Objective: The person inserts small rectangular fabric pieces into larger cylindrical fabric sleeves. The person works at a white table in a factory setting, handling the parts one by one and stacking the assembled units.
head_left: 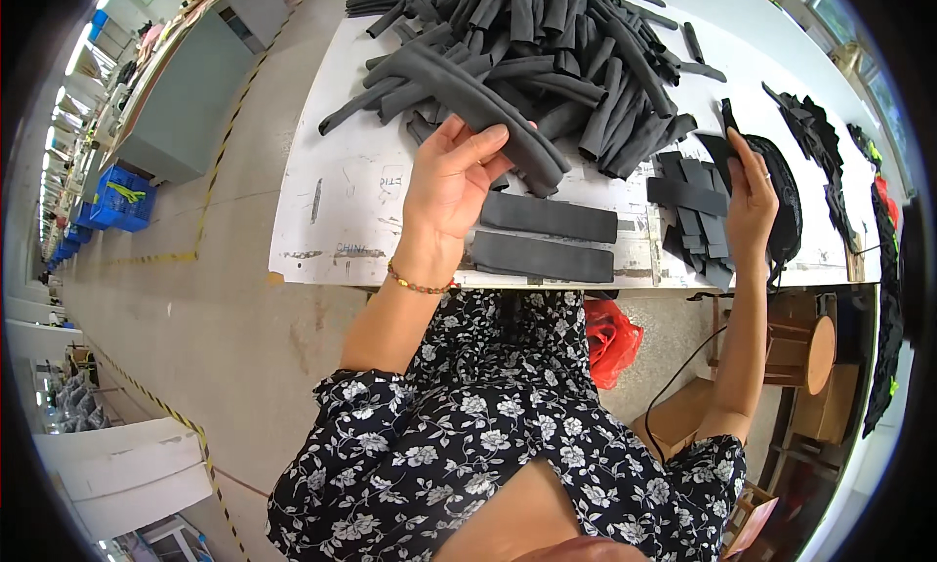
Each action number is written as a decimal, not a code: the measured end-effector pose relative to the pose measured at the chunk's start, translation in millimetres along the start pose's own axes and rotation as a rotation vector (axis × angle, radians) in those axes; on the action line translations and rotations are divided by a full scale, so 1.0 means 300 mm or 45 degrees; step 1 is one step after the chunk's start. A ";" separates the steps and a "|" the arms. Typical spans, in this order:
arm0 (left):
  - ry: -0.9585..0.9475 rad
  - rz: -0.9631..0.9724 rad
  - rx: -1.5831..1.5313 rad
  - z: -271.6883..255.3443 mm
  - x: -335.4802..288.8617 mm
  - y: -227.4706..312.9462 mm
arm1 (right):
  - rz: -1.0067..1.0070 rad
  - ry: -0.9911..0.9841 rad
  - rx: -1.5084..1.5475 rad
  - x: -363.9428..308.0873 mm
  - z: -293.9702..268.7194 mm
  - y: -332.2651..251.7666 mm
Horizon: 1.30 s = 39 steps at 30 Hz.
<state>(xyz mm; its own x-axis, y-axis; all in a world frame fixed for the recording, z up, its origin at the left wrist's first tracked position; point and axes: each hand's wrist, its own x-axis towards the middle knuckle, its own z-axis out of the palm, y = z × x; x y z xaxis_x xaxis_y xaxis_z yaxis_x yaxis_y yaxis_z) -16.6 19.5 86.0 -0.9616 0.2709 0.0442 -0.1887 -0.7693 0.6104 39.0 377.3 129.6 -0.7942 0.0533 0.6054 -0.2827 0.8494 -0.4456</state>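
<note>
So the left hand is clamped round the near end of a long dark grey foam tube, thumb on one side and fingers curled over the top. The tube runs up and away from the hand, with its far end lying on the big pile of foam tubes at the back of the white table. Just in front of the pile, between it and the table's near edge, two flat grey foam strips lie side by side.

The right hand is off to the right of the pile, fingers closed on a thin black strap piece that sticks up above the fingertips. It sits over a fanned stack of black strap pieces, and a rounded black padded part is right behind the hand.

What I'd worry about: the tube is partly buried under or against its neighbours in the pile, so pulling on it could drag a couple of others along and roll them onto the flat strips, or off the table's left side since some already lie close to that edge. Also the grip is only on one end of a floppy tube, so it could sag and knock things. The strap in the right hand is held by the fingertips only, easy to drop into the stack and lose track of
</note>
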 end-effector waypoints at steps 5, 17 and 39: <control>0.085 -0.087 -0.155 -0.028 0.026 -0.010 | 0.221 -0.231 0.358 -0.039 0.084 -0.147; 0.220 -0.071 -0.095 -0.089 0.039 -0.009 | -0.485 -0.358 0.158 -0.055 0.193 -0.396; 0.139 -0.106 0.026 -0.014 -0.005 -0.013 | -0.666 -0.075 -0.098 0.015 0.214 -0.450</control>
<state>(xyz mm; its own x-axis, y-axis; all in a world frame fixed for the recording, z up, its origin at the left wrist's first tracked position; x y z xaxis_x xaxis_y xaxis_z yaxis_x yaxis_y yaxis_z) -15.3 19.6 80.2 -0.9590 0.2677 -0.0930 -0.2656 -0.7345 0.6245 39.0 229.2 150.1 -0.5872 -0.4155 0.6946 -0.6108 0.7906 -0.0434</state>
